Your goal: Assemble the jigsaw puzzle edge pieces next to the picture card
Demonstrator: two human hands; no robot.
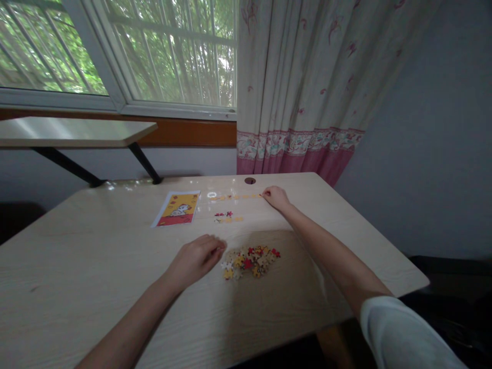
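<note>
A heap of loose jigsaw pieces (251, 260), yellow, red and pale, lies on the light wooden table (96, 266). My left hand (195, 259) rests just left of the heap with its fingers curled, the fingertips at the heap's edge. My right hand (275, 197) reaches to the far side, fingers pinched at the right end of a row of yellow pieces (236, 197). A second short group of pieces (228, 217) lies nearer me. A yellow and red picture card (177, 208) sits to the left.
A round cable hole (249, 180) is in the table near its far edge. A raised shelf (73, 131) on black struts stands at the back left under the window. A flowered curtain (303, 87) hangs behind.
</note>
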